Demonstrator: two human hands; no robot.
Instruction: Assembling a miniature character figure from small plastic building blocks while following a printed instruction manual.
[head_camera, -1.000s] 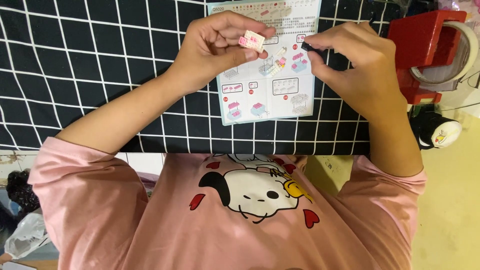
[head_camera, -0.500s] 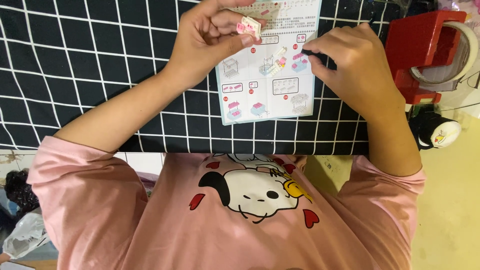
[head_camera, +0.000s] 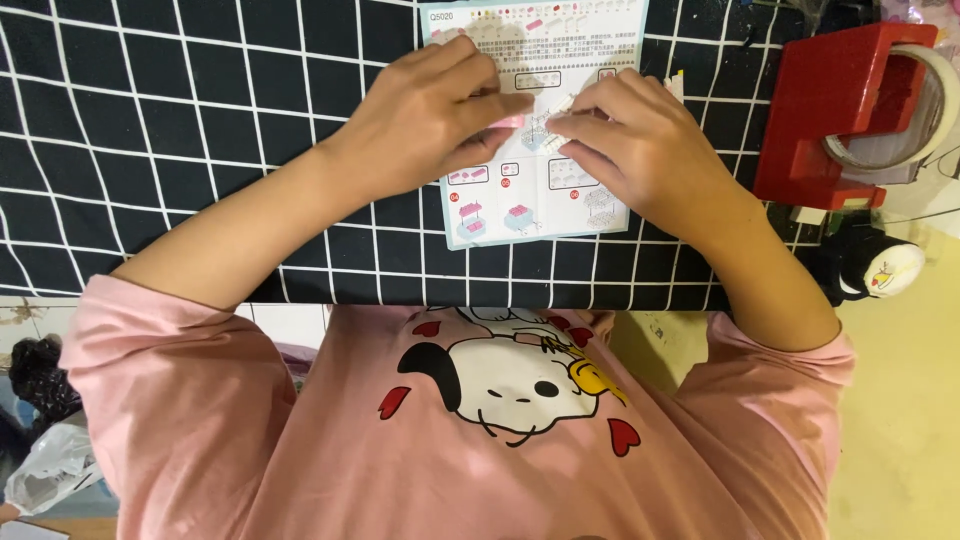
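Observation:
My left hand (head_camera: 430, 120) and my right hand (head_camera: 640, 150) meet fingertip to fingertip over a folded instruction sheet (head_camera: 520, 212) with small pictures of brick models. A small pink brick piece (head_camera: 508, 122) is pinched in the fingers of my left hand. My right hand's fingers close on a tiny whitish piece (head_camera: 558, 108) pressed against the pink one; most of it is hidden. The sheet lies flat on a black cloth with a white grid (head_camera: 150, 120).
A red tape dispenser (head_camera: 835, 110) with a roll of clear tape (head_camera: 915, 110) stands at the right on the cloth. A small black-and-white toy figure (head_camera: 872, 268) lies below it at the table's edge. A plastic bag (head_camera: 50, 465) is on the floor at the lower left.
My left hand came down and to the right with the pink piece. My right hand moved left to meet it, and both now touch over the sheet.

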